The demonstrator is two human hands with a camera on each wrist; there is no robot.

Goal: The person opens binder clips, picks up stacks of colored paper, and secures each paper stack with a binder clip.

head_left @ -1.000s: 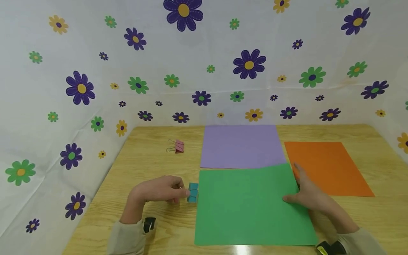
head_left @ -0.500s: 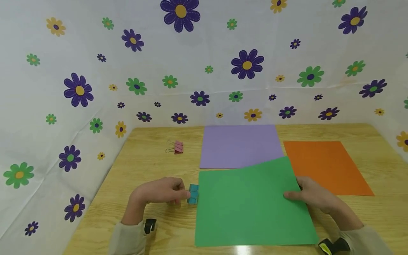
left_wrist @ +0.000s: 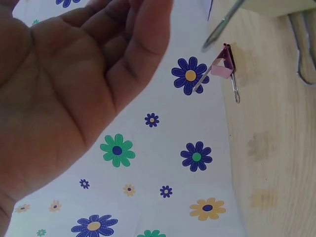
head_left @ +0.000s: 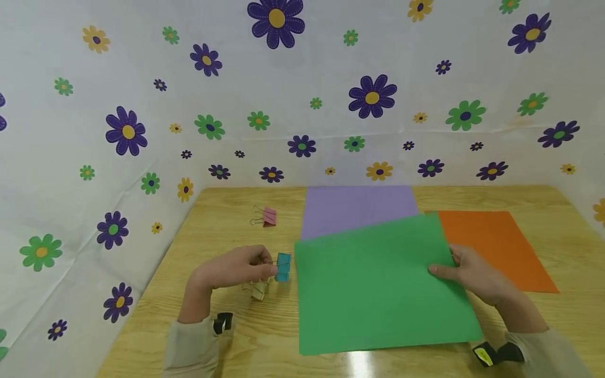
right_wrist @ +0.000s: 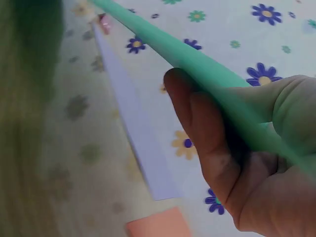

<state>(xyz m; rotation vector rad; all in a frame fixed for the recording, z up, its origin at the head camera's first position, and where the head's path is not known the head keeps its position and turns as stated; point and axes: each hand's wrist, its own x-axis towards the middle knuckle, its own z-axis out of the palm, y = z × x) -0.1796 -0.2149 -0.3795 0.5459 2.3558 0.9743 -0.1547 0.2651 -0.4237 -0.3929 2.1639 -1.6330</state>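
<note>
In the head view my left hand (head_left: pixel 236 268) pinches a blue binder clip (head_left: pixel 283 267) by its wire handle, just left of the green sheet's edge, with a small gap between them. A pale yellow binder clip (head_left: pixel 259 290) lies on the table below that hand. My right hand (head_left: pixel 477 275) holds the green sheet (head_left: pixel 373 294) at its right edge, thumb on top and fingers underneath. The right wrist view shows the sheet (right_wrist: pixel 197 64) nearly edge-on, raised and tilted between thumb and fingers. In the left wrist view the palm (left_wrist: pixel 64 89) shows, but the blue clip does not.
A pink binder clip (head_left: pixel 269 217) lies farther back on the wooden table (head_left: pixel 227 205). Behind the green sheet are a purple sheet (head_left: pixel 359 207) and, to the right, an orange sheet (head_left: pixel 496 252), both partly covered by it in the head view. A flowered white cloth (head_left: pixel 283 79) hangs behind.
My right hand has lifted the green sheet up and away, tilting its far right corner over the orange sheet. My left hand has raised the blue clip slightly, uncovering the yellow clip.
</note>
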